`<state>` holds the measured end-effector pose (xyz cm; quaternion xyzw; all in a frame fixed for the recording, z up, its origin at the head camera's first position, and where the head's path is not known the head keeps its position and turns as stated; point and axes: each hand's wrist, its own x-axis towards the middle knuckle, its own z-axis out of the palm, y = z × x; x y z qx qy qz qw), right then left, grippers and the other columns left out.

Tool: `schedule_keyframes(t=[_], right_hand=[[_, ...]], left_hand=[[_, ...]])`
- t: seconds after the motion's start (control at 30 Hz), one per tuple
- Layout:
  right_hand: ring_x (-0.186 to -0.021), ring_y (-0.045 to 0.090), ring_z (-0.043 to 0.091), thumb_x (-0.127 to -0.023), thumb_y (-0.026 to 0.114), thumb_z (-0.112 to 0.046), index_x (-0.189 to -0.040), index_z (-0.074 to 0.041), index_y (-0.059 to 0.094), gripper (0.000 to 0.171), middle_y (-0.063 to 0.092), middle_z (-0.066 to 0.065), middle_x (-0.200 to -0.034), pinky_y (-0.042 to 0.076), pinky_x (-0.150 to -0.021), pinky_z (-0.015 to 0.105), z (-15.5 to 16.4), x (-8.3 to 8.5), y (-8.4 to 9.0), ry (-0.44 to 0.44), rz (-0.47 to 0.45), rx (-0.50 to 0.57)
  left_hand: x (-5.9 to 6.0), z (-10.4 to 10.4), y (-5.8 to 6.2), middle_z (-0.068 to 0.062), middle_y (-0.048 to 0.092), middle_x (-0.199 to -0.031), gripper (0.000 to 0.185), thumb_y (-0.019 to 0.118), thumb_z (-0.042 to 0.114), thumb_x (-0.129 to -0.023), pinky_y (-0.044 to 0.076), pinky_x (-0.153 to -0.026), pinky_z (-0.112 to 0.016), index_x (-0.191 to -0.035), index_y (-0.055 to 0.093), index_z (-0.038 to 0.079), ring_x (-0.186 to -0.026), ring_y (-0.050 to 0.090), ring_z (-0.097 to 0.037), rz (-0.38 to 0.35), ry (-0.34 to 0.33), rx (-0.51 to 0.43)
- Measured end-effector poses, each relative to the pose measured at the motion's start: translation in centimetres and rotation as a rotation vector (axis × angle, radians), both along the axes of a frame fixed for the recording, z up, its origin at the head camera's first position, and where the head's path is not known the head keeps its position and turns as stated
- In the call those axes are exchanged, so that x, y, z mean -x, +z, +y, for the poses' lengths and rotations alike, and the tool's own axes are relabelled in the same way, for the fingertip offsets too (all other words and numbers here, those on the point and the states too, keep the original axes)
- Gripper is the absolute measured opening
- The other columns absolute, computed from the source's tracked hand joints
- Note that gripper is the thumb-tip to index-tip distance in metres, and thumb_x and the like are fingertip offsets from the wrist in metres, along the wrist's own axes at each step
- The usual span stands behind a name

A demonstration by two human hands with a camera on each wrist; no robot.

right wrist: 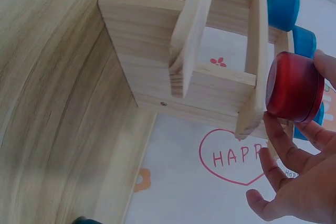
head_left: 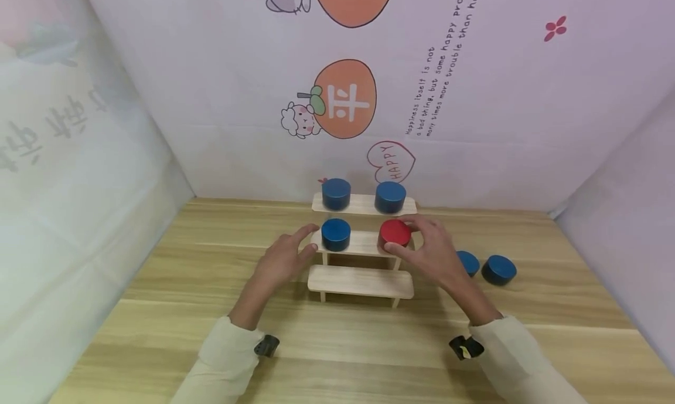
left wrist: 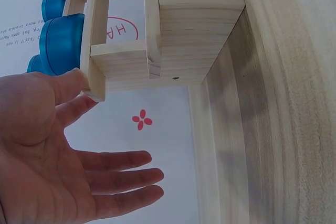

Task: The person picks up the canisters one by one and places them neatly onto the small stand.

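A three-tier wooden stand [head_left: 364,281] rises in steps on the table. On its middle tier, near the right end, is a red round tin [head_left: 395,233], gripped between the thumb and fingers of my right hand [head_left: 433,253]. In the right wrist view the red tin [right wrist: 296,87] sits at the shelf's edge. My left hand [head_left: 280,260] pinches the left end of the middle tier between thumb and index finger; its other fingers [left wrist: 121,179] extend free. Beside it on that tier stands a blue round tin [head_left: 336,235]. The top tier carries two more, one left [head_left: 336,194] and one right [head_left: 391,197].
Two blue tins lie on the table right of the stand, one partly behind my right wrist [head_left: 468,263], the other farther right [head_left: 499,270]. A printed white cloth [head_left: 237,128] hangs behind the wood-grain table [head_left: 337,357], with more cloth at both sides.
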<state>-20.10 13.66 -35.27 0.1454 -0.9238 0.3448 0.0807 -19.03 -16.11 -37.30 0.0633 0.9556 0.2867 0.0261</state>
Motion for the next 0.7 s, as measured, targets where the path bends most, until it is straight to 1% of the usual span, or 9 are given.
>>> schedule_keyframes(t=[0.2, 0.37, 0.47, 0.6, 0.7], right_hand=[[-0.125, 0.042, 0.041, -0.085, 0.076, -0.049, -0.133, -0.007, 0.059, 0.066, 0.063, 0.019, -0.121, 0.04, -0.093, 0.067, -0.3, 0.0, -0.2, -0.02, -0.011, -0.015], [-0.127, 0.04, 0.042, -0.084, 0.077, -0.049, -0.133, -0.006, 0.059, 0.068, 0.063, 0.019, -0.122, 0.037, -0.095, 0.069, -0.8, 0.1, -0.3, -0.012, -0.011, -0.011], [-0.128, 0.04, 0.043, -0.084, 0.078, -0.048, -0.133, -0.006, 0.059, 0.068, 0.062, 0.02, -0.124, 0.032, -0.099, 0.07, -1.1, 0.2, -0.4, -0.009, -0.008, -0.012], [-0.13, 0.039, 0.043, -0.083, 0.08, -0.044, -0.133, -0.004, 0.06, 0.067, 0.062, 0.02, -0.123, 0.021, -0.105, 0.07, -1.2, 0.3, -0.7, -0.01, 0.004, -0.019], [-0.13, 0.039, 0.044, -0.083, 0.08, -0.044, -0.132, -0.003, 0.06, 0.067, 0.064, 0.021, -0.121, 0.018, -0.107, 0.069, -1.2, 0.4, -0.8, -0.011, 0.017, -0.022]], left_hand=[[0.0, 0.2, 0.1, -0.023, 0.059, -0.128, 0.047, 0.055, 0.033, -0.104, 0.051, -0.067, -0.044, -0.15, 0.047, 0.027, -0.114, 0.057, -0.037, 0.007, -0.005, -0.005], [-0.1, 0.1, 0.2, -0.023, 0.06, -0.128, 0.046, 0.055, 0.034, -0.104, 0.052, -0.069, -0.046, -0.15, 0.047, 0.027, -0.115, 0.057, -0.037, 0.008, 0.007, -0.001], [-0.1, 0.1, 0.1, -0.023, 0.059, -0.129, 0.047, 0.055, 0.034, -0.104, 0.052, -0.068, -0.046, -0.15, 0.047, 0.027, -0.115, 0.057, -0.038, 0.005, 0.008, 0.0], [-0.1, 0.1, 0.0, -0.023, 0.059, -0.129, 0.047, 0.055, 0.034, -0.104, 0.051, -0.067, -0.044, -0.15, 0.047, 0.027, -0.115, 0.057, -0.038, 0.001, 0.007, 0.0], [-0.1, 0.1, 0.0, -0.023, 0.059, -0.129, 0.047, 0.055, 0.034, -0.104, 0.05, -0.065, -0.042, -0.15, 0.047, 0.027, -0.113, 0.058, -0.037, 0.006, 0.011, 0.001]])
